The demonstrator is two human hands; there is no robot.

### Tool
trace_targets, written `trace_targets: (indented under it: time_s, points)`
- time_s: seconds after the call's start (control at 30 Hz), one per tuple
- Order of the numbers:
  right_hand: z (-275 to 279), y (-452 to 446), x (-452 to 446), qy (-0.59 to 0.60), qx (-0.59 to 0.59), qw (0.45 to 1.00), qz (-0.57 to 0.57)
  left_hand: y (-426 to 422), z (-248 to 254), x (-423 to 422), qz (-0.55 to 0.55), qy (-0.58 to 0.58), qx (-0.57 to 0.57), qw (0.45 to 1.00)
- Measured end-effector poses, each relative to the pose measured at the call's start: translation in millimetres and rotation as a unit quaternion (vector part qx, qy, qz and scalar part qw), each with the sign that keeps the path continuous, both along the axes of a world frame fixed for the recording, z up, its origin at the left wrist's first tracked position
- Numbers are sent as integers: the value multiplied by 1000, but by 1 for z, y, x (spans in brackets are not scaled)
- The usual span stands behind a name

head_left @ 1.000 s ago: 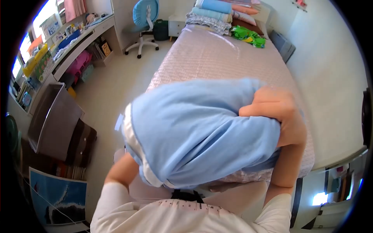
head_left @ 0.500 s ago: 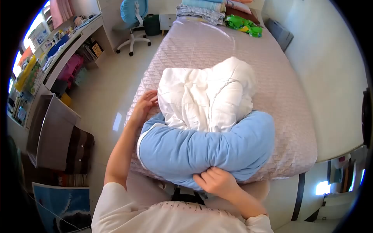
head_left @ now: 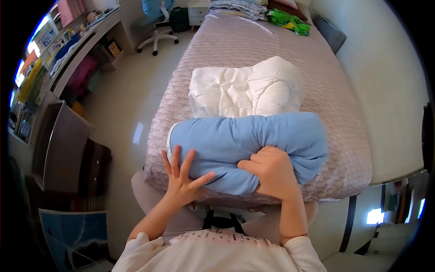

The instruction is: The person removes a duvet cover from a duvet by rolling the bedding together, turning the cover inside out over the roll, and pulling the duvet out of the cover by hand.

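Observation:
On the near end of the bed [head_left: 344, 145] lies a thick, padded quilt, its blue part [head_left: 217, 138] rolled into a long bundle across the front. Beyond the roll spreads the white part [head_left: 242, 90], wrinkled and puffy. My right hand [head_left: 275, 170] is closed on the blue fabric at the roll's near side, right of the middle, with the fingertips hidden in the folds. Fingers spread, my left hand [head_left: 185, 179] rests against the roll's front left, by its white-trimmed end.
A desk [head_left: 86, 50] with clutter runs along the left wall, with a blue swivel chair [head_left: 156, 31] past it. Folded bedding [head_left: 240, 8] and a green item [head_left: 290, 21] are at the bed's far end. A picture panel [head_left: 74, 240] leans at lower left.
My left hand has come from beside the white part to the roll's front left. My right hand has moved forward with the blue roll, which is straighter and covers more white fabric.

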State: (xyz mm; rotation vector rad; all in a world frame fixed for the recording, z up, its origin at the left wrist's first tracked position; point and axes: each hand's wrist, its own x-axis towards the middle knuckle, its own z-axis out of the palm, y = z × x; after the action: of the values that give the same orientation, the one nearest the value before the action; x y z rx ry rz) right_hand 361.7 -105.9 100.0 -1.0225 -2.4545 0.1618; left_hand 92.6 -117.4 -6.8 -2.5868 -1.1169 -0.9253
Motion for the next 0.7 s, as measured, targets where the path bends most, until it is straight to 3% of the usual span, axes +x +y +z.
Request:
trace_targets:
  time_s: [0.07,0.13,0.2,0.27,0.33,0.47,0.5,0.57,0.63,0.7]
  points:
    - [1,-3,-7,11,2,1000,1,5,-39,3,61,-198,86,974]
    - [-4,-21,-14,-13,19,999,-26,-1,-67,6,96,-245,47,964]
    - [-16,-44,-15,-25,40,999,-25,-10,-134,3,119,-420,-89,895]
    - [-21,-63,-16,-42,37,997,-54,-12,-117,6,89,-457,-106,878]
    - [-23,-69,-17,-53,43,996,-60,-17,-82,8,146,-509,-325,784]
    - [-2,-59,-23,-69,44,991,-102,-26,-144,-7,181,-491,-446,726]
    - [18,-52,-28,-110,61,987,-103,-24,-133,-8,182,-494,-447,724]
    - [46,-26,-37,-166,74,981,-62,-14,-98,-10,62,-434,-326,838]
    - [57,8,-51,-185,71,980,-15,-5,-96,-13,7,-429,-305,850]
    - [53,48,-75,-107,-82,986,101,-4,-87,-15,-42,-424,-281,860]
